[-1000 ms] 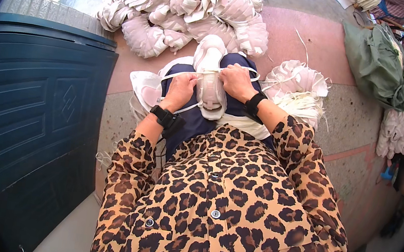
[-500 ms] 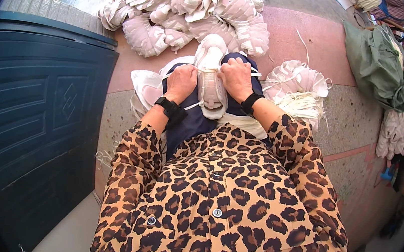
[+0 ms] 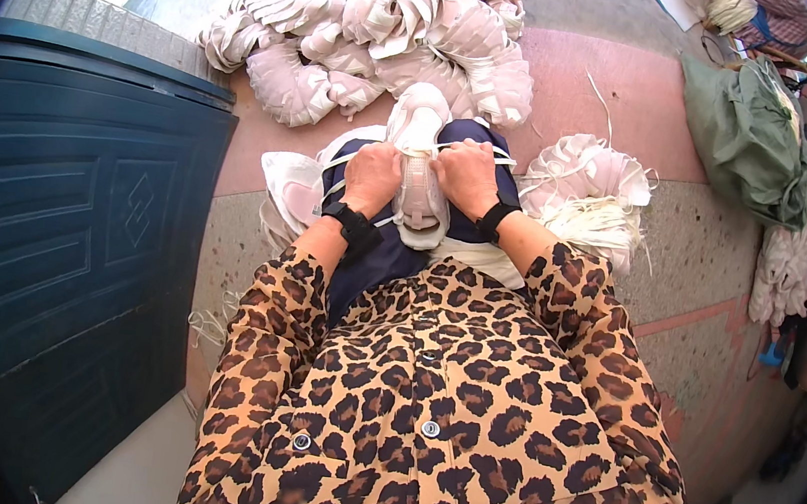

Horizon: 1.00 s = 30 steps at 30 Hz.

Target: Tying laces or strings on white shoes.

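Across my lap lies a pale pink and white shoe upper (image 3: pixel 422 199), its toe pointing away from me and its heel end towards my body. My left hand (image 3: pixel 371 180) is closed at its left edge, and my right hand (image 3: pixel 466 177) is closed at its right edge. Both pinch a thin cream shoelace (image 3: pixel 503 161) that crosses the tongue area; lace ends trail out past each hand. The fingertips partly hide the lace. Beside my left knee, another pink and white shoe upper (image 3: pixel 292 188) rests low down.
A big heap of stacked shoe uppers (image 3: pixel 391 24) stands on the floor ahead. To my right are more uppers (image 3: pixel 585 169) with a bundle of cream laces (image 3: pixel 589 219). A blue panelled door (image 3: pixel 77 202) flanks my left; a green sack (image 3: pixel 746 133) sits far right.
My hands have come slightly closer together over the shoe upper, both still pinching the lace. The whole view has shifted a little.
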Each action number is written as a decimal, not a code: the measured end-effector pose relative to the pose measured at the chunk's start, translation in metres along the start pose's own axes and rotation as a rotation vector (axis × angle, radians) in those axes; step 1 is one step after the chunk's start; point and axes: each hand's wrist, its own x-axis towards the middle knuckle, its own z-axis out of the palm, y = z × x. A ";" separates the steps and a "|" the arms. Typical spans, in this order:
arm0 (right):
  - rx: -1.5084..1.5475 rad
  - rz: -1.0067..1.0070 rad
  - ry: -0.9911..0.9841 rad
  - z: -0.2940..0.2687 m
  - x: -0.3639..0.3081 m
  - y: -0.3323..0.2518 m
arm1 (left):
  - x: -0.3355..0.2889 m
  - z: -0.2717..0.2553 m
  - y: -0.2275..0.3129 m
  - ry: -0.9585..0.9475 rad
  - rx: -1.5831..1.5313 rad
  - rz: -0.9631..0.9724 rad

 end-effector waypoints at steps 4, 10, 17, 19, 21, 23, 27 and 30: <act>-0.044 0.038 -0.043 -0.005 -0.005 -0.007 | -0.011 -0.005 0.005 0.159 0.265 0.073; 0.031 0.067 -0.059 0.001 -0.009 -0.009 | -0.025 -0.006 0.014 0.095 0.310 0.062; 0.313 0.023 0.031 0.011 -0.011 0.004 | -0.015 -0.016 0.008 0.095 0.164 0.146; 0.384 0.059 0.068 0.008 -0.012 0.001 | -0.001 -0.021 0.015 0.127 0.144 0.155; 0.454 0.088 0.101 0.006 -0.012 -0.003 | 0.015 -0.021 0.022 0.108 0.107 0.300; 0.368 0.017 0.098 0.006 -0.011 -0.004 | 0.027 -0.021 0.032 -0.053 0.110 0.278; 0.026 -0.144 0.035 0.004 -0.006 -0.008 | 0.046 -0.005 0.019 -0.234 0.250 0.379; -0.132 -0.182 0.028 -0.002 -0.001 -0.013 | 0.052 -0.007 0.011 -0.272 -0.242 0.194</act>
